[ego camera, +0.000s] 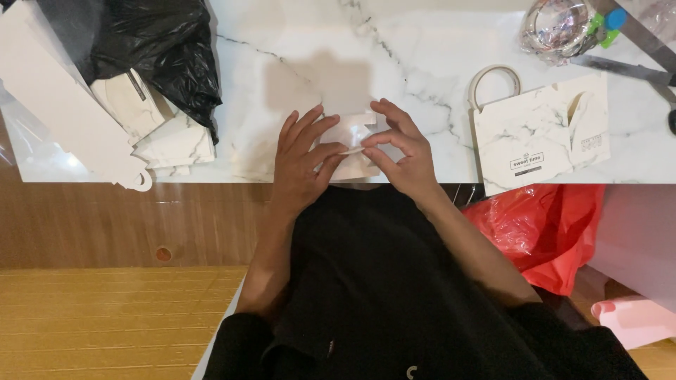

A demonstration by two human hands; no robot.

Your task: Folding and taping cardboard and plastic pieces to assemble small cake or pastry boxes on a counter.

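Observation:
A flat white, marble-patterned paper box blank lies at the near edge of the marble table. My left hand presses on its left part, fingers spread over the paper. My right hand pinches a flap or fold of the same paper between thumb and forefinger. Both hands meet over the sheet, which they partly hide.
A folded marble-patterned paper box lies to the right, with a roll of tape and a clear plastic item behind it. At left are a black plastic bag and stacked white blanks. A red bag sits below the table.

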